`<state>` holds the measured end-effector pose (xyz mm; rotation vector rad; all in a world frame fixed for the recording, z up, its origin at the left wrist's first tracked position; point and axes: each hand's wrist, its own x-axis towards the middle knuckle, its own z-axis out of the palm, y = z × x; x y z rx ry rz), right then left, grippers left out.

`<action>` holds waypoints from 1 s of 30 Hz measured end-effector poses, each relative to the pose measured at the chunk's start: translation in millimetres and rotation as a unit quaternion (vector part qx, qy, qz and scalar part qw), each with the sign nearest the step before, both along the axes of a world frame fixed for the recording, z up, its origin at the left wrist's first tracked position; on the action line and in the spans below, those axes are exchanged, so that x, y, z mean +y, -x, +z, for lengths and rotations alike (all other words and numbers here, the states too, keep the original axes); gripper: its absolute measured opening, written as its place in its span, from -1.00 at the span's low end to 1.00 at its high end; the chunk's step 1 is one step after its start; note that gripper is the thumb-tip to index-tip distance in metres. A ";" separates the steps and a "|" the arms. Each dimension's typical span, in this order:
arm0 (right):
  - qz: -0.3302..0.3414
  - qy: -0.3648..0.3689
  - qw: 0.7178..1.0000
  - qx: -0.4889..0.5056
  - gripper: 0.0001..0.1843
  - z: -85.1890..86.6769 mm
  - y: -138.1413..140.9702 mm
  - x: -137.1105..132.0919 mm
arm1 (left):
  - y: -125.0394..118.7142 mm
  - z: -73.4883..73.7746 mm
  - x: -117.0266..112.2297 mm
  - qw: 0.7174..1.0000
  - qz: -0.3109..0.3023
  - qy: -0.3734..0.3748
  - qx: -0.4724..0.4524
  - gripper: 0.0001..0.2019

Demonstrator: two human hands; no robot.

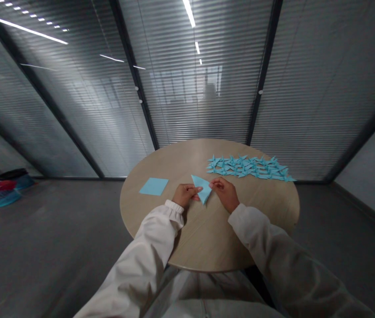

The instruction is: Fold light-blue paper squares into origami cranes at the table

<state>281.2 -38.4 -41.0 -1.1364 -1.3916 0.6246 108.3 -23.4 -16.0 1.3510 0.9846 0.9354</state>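
A light blue paper folded into a triangle (202, 187) rests on the round wooden table (207, 243) between my two hands. My left hand (184, 194) pinches its left edge with closed fingers. My right hand (224, 192) pinches its right corner, fingers closed too. Both arms wear white sleeves. A flat square of blue paper (154, 186) lies on the table to the left of my left hand.
Several folded blue paper cranes (249, 168) lie in rows at the table's far right. Glass walls with blinds stand behind the table. Coloured plastic baskets (0, 192) sit on the grey floor at the far left.
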 end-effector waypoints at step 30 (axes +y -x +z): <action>0.025 0.009 0.989 0.145 -0.74 11.0 0.4 -2.0 | -1.9 -5.6 -5.7 0.988 -0.151 0.033 0.026 -0.46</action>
